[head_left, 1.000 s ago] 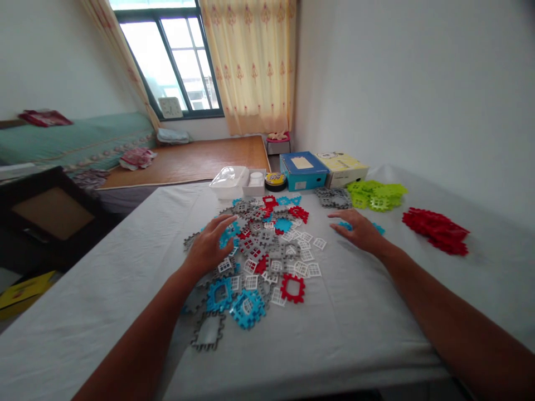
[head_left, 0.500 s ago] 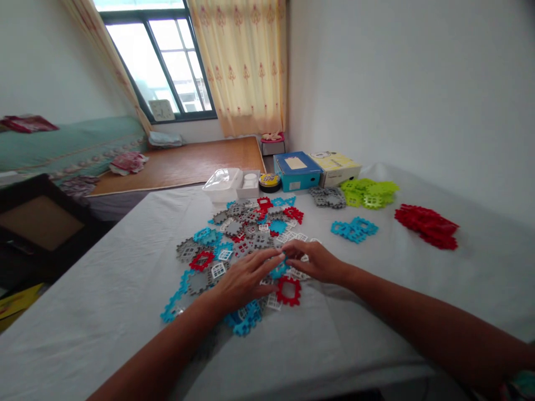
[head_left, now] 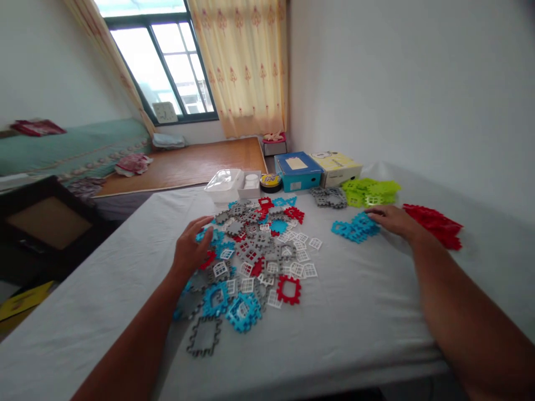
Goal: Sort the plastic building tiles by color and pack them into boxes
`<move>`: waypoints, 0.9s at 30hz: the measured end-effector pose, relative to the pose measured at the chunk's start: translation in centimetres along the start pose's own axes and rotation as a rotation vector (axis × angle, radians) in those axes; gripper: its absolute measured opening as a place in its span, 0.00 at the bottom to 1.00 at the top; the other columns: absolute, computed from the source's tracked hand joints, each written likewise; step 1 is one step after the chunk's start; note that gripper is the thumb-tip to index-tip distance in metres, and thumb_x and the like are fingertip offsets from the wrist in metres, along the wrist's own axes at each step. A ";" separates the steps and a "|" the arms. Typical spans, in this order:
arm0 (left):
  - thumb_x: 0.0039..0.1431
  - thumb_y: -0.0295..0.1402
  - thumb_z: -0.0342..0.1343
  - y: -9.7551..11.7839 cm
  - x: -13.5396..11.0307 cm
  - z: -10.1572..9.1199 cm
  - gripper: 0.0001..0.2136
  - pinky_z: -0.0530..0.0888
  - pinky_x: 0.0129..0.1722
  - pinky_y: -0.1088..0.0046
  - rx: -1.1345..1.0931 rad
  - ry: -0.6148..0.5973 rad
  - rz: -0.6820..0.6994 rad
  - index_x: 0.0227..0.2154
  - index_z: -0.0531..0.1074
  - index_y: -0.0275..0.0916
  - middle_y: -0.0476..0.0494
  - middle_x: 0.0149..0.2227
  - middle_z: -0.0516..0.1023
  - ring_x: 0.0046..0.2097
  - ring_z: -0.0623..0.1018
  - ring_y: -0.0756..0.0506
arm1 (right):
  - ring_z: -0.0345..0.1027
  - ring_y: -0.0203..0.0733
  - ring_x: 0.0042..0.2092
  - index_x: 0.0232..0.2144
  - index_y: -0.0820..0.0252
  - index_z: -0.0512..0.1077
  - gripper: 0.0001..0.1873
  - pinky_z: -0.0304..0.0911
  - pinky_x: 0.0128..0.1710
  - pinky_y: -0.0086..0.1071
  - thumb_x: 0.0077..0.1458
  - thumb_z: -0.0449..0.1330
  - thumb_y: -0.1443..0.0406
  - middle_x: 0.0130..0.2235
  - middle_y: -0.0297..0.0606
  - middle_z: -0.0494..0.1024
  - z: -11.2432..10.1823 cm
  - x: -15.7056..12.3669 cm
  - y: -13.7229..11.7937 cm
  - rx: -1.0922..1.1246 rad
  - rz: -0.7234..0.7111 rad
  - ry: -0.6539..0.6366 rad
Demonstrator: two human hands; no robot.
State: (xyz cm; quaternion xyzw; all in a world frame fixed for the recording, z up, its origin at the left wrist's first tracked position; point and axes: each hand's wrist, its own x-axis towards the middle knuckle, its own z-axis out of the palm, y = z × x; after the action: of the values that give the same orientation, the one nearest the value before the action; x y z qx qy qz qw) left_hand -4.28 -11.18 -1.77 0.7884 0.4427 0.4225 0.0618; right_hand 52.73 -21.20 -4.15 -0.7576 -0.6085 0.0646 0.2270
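My left hand [head_left: 191,248] is over the left side of a mixed heap, thumb and fingers apart, right by a blue toothed panel [head_left: 215,236]. Whether its fingertips touch that panel is hard to see. My right hand [head_left: 390,218] reaches the small stack of blue toothed panels [head_left: 351,229], its fingers closed on a blue toothed panel [head_left: 366,223] on the stack's right side. The heap also holds grey toothed panels [head_left: 251,253], white window pieces [head_left: 301,255] and a red toothed frame [head_left: 288,289]. A dark grey toothed frame [head_left: 203,336] lies at the near edge of the heap.
Green panels [head_left: 371,193], grey panels [head_left: 328,196] and red panels [head_left: 432,223] lie in separate piles on the white-covered table [head_left: 334,345]. At its far edge stand a clear plastic container [head_left: 224,185], a round tin [head_left: 271,182], a blue box [head_left: 297,171] and a yellow box [head_left: 336,167].
My right hand has moved from the heap rightward to the blue stack with a blue panel. My left hand has shifted left and back, uncovering the heap's middle and the dark grey frame.
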 end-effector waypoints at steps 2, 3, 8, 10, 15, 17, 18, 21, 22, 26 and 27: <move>0.62 0.42 0.47 -2.2 0.2 -0.5 0.19 0.75 0.49 0.62 -0.007 0.064 -0.123 0.51 0.70 0.37 0.38 0.52 0.73 0.52 0.74 0.43 | 0.74 0.49 0.40 0.41 0.61 0.77 0.20 0.66 0.41 0.40 0.53 0.53 0.56 0.44 0.45 0.80 0.5 -0.1 -0.8 -0.070 0.029 0.014; 0.62 0.42 0.47 -3.3 0.2 -0.6 0.20 0.75 0.48 0.62 0.004 0.079 -0.179 0.51 0.70 0.36 0.37 0.51 0.73 0.51 0.75 0.43 | 0.73 0.49 0.39 0.43 0.61 0.76 0.22 0.66 0.39 0.41 0.54 0.52 0.55 0.45 0.46 0.79 0.7 -0.1 -1.4 -0.103 0.048 0.049; 0.59 0.44 0.49 -6.9 -0.2 0.3 0.25 0.71 0.54 0.58 0.167 -0.082 -0.245 0.56 0.66 0.35 0.33 0.56 0.71 0.56 0.71 0.40 | 0.73 0.50 0.37 0.44 0.58 0.76 0.22 0.63 0.34 0.39 0.55 0.51 0.54 0.42 0.47 0.79 1.5 -0.3 -4.1 -0.089 0.023 0.136; 0.58 0.46 0.51 -7.0 -0.2 1.1 0.27 0.66 0.59 0.58 0.271 -0.213 -0.225 0.57 0.66 0.36 0.35 0.59 0.69 0.60 0.68 0.39 | 0.72 0.48 0.36 0.43 0.57 0.76 0.22 0.64 0.34 0.39 0.54 0.51 0.53 0.40 0.46 0.80 2.0 -0.4 -5.0 -0.069 -0.032 0.130; 0.56 0.47 0.53 -6.1 -0.1 1.2 0.26 0.66 0.58 0.60 0.358 -0.405 -0.180 0.56 0.68 0.41 0.39 0.56 0.73 0.56 0.72 0.39 | 0.72 0.45 0.33 0.41 0.58 0.77 0.22 0.64 0.32 0.37 0.54 0.51 0.53 0.38 0.43 0.80 3.2 -0.6 -5.9 -0.059 -0.156 0.128; 0.56 0.47 0.52 -5.8 -0.2 0.7 0.26 0.68 0.57 0.62 0.309 -0.428 -0.139 0.55 0.69 0.41 0.40 0.55 0.73 0.55 0.73 0.39 | 0.73 0.45 0.33 0.40 0.57 0.78 0.21 0.65 0.31 0.36 0.54 0.51 0.54 0.38 0.42 0.80 3.5 -0.6 -5.9 -0.052 -0.181 0.125; 0.56 0.47 0.52 -5.6 -0.3 0.5 0.26 0.68 0.57 0.62 0.282 -0.442 -0.120 0.55 0.69 0.41 0.40 0.55 0.73 0.55 0.73 0.39 | 0.73 0.45 0.33 0.40 0.56 0.78 0.20 0.65 0.31 0.36 0.54 0.52 0.55 0.39 0.41 0.80 3.7 -0.6 -6.0 -0.045 -0.191 0.123; 0.56 0.46 0.52 -5.1 -0.5 0.0 0.24 0.67 0.58 0.63 0.221 -0.477 -0.089 0.54 0.70 0.42 0.42 0.55 0.74 0.56 0.73 0.40 | 0.73 0.45 0.33 0.40 0.55 0.78 0.19 0.65 0.32 0.36 0.54 0.52 0.55 0.39 0.41 0.80 4.0 -0.7 -6.3 -0.027 -0.204 0.114; 0.56 0.45 0.53 -4.9 -0.6 -0.1 0.24 0.67 0.58 0.63 0.211 -0.481 -0.097 0.53 0.70 0.42 0.42 0.55 0.74 0.55 0.73 0.40 | 0.73 0.45 0.33 0.40 0.55 0.78 0.19 0.65 0.33 0.36 0.54 0.52 0.55 0.40 0.41 0.80 4.1 -0.8 -6.5 -0.021 -0.209 0.113; 0.52 0.40 0.55 -4.5 -0.7 0.2 0.20 0.70 0.54 0.62 0.166 -0.457 -0.166 0.48 0.73 0.39 0.42 0.50 0.77 0.51 0.76 0.40 | 0.73 0.45 0.34 0.39 0.55 0.78 0.18 0.66 0.36 0.37 0.55 0.52 0.56 0.41 0.41 0.80 4.5 -1.0 -7.1 0.009 -0.260 0.104; 0.52 0.38 0.55 -4.5 -0.7 0.4 0.18 0.71 0.54 0.61 0.145 -0.447 -0.178 0.45 0.73 0.39 0.42 0.50 0.78 0.50 0.76 0.40 | 0.73 0.45 0.34 0.39 0.55 0.78 0.18 0.66 0.36 0.37 0.55 0.52 0.57 0.41 0.41 0.80 4.7 -1.1 -7.3 0.014 -0.276 0.101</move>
State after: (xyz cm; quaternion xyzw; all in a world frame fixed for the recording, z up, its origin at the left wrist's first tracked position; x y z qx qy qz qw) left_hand -7.13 -8.91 -4.56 0.8226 0.5149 0.1978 0.1383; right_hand 44.20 -19.85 -5.40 -0.6675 -0.6942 -0.0013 0.2694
